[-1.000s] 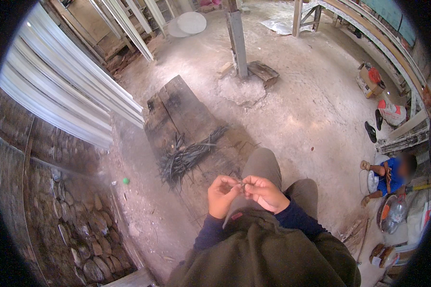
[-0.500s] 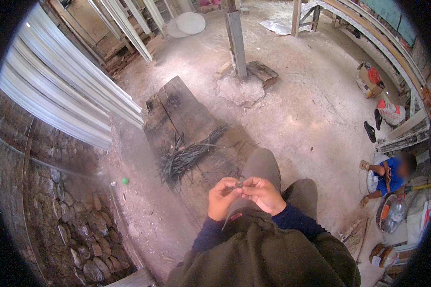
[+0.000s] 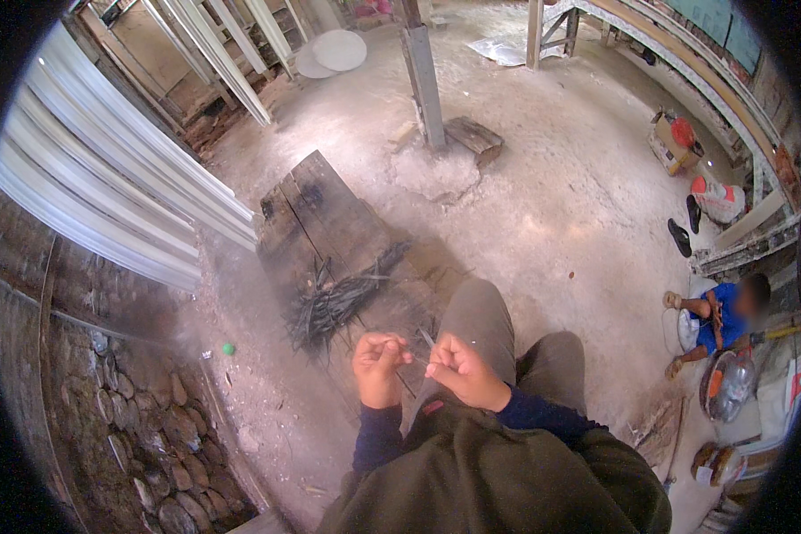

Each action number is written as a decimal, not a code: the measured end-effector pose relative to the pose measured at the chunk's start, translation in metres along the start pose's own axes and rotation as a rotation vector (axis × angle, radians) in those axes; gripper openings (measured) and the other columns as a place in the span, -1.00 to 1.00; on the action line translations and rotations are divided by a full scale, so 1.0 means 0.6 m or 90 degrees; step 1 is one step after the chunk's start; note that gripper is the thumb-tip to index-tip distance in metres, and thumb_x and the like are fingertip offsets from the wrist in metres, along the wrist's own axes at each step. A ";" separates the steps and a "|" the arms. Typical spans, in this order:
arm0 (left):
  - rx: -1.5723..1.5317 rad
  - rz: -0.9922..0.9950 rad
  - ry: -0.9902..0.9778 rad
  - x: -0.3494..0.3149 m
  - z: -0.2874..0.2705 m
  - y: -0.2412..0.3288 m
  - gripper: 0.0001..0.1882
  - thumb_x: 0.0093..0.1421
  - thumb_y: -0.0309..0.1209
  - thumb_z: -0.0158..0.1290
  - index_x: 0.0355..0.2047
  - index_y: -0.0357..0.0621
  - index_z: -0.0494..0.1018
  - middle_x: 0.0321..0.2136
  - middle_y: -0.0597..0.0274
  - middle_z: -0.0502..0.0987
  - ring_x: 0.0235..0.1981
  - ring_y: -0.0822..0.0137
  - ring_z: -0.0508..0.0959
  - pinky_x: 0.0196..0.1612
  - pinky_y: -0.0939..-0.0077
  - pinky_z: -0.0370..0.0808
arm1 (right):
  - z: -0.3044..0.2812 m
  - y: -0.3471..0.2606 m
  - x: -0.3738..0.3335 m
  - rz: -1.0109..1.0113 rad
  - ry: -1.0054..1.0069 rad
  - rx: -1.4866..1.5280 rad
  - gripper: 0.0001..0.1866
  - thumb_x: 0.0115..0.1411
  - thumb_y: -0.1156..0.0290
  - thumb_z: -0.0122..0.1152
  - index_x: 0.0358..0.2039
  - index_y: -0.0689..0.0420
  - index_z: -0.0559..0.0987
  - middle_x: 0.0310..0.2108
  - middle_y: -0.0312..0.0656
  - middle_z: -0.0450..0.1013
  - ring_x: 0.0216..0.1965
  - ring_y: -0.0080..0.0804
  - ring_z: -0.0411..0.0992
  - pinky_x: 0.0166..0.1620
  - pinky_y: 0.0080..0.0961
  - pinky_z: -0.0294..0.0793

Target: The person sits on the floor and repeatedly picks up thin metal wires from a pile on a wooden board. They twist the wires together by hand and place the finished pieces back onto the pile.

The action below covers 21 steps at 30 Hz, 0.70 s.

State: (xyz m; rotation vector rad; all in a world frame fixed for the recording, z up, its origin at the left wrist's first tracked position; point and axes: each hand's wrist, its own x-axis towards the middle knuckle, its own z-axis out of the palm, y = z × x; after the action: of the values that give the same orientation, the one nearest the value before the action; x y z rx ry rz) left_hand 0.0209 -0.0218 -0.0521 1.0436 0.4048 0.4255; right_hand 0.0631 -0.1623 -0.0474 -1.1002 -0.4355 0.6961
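Both of my hands are above my lap, a short gap between them. My left hand point(image 3: 380, 367) is closed in a pinch; whatever its fingertips hold is too small to make out. My right hand point(image 3: 467, 372) is also closed, and a thin grey sliver point(image 3: 427, 339) sticks up from its fingers. Just beyond my hands, a bundle of dark, narrow strips point(image 3: 345, 298) lies across a low wooden platform point(image 3: 325, 214). Neither hand touches the bundle.
Long white corrugated strips point(image 3: 107, 169) stand at the left, above a stony pit point(image 3: 160, 427). A post point(image 3: 424, 89) rises ahead. At the right, a person in blue point(image 3: 725, 316) sits near a plastic bottle point(image 3: 737, 396) and black sandals point(image 3: 679, 237).
My hands were together at the fingertips and are now apart. The left has moved left, the right slightly lower, and the grey sliver now shows at the right fingers. The view has shifted slightly.
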 end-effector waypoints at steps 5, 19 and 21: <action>0.054 0.050 -0.077 0.003 -0.011 0.004 -0.83 0.01 -0.47 0.04 -0.37 -0.19 0.33 -0.38 0.14 0.42 -0.39 0.38 0.43 -0.35 0.54 0.41 | -0.014 -0.026 -0.004 0.099 -0.027 0.101 -0.85 0.12 0.50 -0.05 -0.47 0.06 0.18 -0.52 -0.33 0.21 -0.44 -0.59 0.23 -0.26 -0.55 0.30; 0.240 -0.094 -0.217 -0.007 -0.012 0.021 -0.88 0.02 -0.52 0.03 -0.38 -0.23 0.40 -0.41 0.36 0.44 -0.34 0.55 0.38 -0.27 0.67 0.31 | -0.043 -0.013 0.009 0.139 0.027 0.522 -0.71 0.07 0.34 0.07 -0.18 0.08 0.32 -0.33 -0.28 0.30 -0.42 -0.57 0.27 -0.27 -0.62 0.31; 0.217 -0.111 -0.218 -0.010 -0.006 0.024 -0.88 0.03 -0.51 0.04 -0.39 -0.22 0.40 -0.42 0.37 0.43 -0.36 0.56 0.38 -0.29 0.69 0.30 | -0.040 -0.022 0.012 0.140 0.039 0.337 -0.72 0.07 0.39 0.08 -0.19 0.08 0.33 -0.31 -0.26 0.32 -0.40 -0.59 0.29 -0.28 -0.67 0.30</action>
State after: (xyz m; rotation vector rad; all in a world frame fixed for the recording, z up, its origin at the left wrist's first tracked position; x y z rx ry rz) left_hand 0.0120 -0.0161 -0.0402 1.3726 0.2627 0.0157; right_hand 0.0873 -0.1765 -0.0452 -0.6684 -0.0638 0.9057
